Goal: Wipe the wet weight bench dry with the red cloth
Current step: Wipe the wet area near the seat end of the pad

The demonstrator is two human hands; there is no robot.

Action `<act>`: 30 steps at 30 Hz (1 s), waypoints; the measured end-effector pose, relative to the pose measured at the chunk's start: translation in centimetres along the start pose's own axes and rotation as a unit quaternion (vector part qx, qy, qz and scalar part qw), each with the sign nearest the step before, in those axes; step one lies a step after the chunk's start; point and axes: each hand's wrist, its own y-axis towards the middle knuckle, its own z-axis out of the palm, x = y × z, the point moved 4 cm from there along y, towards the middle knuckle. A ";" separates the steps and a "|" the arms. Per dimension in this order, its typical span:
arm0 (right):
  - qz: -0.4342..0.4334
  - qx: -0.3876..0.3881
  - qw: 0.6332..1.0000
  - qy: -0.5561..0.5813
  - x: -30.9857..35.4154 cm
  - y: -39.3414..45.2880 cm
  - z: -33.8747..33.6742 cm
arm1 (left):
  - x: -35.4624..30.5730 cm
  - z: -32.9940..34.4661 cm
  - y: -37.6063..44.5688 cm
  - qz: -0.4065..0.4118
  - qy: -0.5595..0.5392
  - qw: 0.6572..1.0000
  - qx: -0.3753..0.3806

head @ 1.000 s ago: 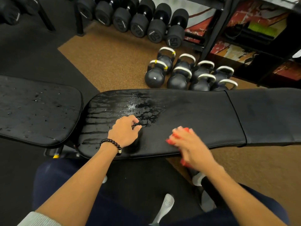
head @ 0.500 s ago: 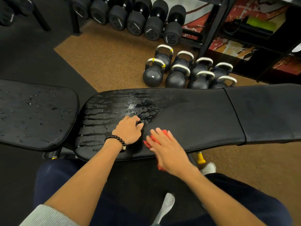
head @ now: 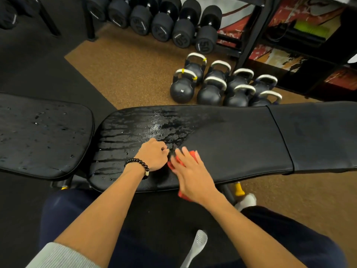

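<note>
**Wiping the bench: cloth at the edge of the wet patch**

Left to right. Seat pad (head: 44,136) at far left carries scattered beads of water, untouched by either hand. Next, the weight bench (head: 231,144) back pad: its left part is streaked w/ water runs and a shiny pool, its right part looks matte and dry.

How to do the step well, as I judge it: keep the palm flat so the whole cloth bears on the vinyl, drive strokes leftward thru the streaks w/ overlap, and re-fold when the cloth gets soaked, else it just smears. Seat pad drops need a pass too. Watch the near edge, where water could run off onto the legs.

Left hand (head: 153,154), bead bracelet (head: 138,165) on the wrist, rests on the wet zone w/ fingers curled under; knuckles up, nothing visibly held, seems to brace only.

Right hand (head: 190,171) sits just beside it, touching or nearly so. Fingers are spread and mostly straight, pressing the red cloth (head: 194,154) flat on the pad; red shows past the fingertips and under the heel of the hand at the near edge. Slight motion blur, so can't tell if the thumb pinches the fabric.
</note>
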 end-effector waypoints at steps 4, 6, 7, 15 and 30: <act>-0.001 -0.009 0.998 -0.061 -7.2 -3.1 -3.2 | 0.2 -0.2 0.2 0.001 -0.008 1.000 0.006; 0.147 -0.001 0.986 -0.078 -13.1 -2.2 -4.8 | 0.1 -0.2 0.1 -0.001 -0.005 1.000 0.005; 0.225 -0.010 0.971 -0.078 -15.1 -1.4 -5.2 | -0.1 -0.2 0.0 0.000 0.000 1.000 0.004; 0.200 -0.051 0.978 -0.005 -2.1 3.2 -0.5 | 0.1 -0.1 0.2 -0.006 0.011 1.000 0.007; 0.237 -0.125 0.961 -0.071 -7.7 -4.8 -4.2 | 0.3 0.1 0.8 -0.012 0.021 1.000 0.020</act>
